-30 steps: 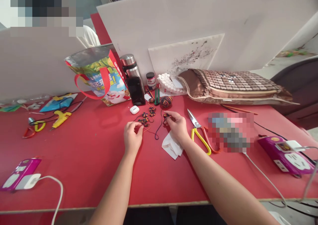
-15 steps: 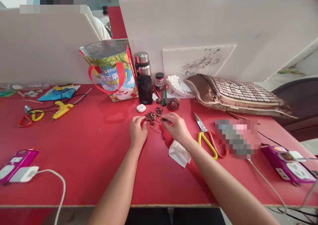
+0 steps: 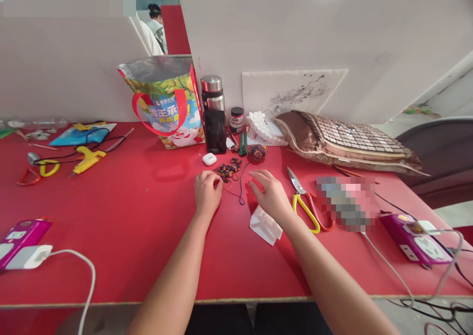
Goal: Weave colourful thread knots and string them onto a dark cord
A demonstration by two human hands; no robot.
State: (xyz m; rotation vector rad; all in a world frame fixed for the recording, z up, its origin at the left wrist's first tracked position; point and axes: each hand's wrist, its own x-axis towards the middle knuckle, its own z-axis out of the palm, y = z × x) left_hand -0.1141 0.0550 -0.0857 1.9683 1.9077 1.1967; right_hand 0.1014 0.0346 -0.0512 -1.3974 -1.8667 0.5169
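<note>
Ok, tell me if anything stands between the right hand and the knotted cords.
Nothing solid that I can see. Only a loose dark strand lies on the table between the right hand and the knotted cords. The yarn ball sits farther back, out of that path.

The knotted cord (image 3: 230, 168) is mottled dark and orange, the tabletop (image 3: 129, 246) red.

Red table (image 3: 121, 241) | knotted cord (image 3: 232, 168) | yarn ball (image 3: 257, 152) | scissors (image 3: 300, 187) | glue gun (image 3: 87, 160)
</note>
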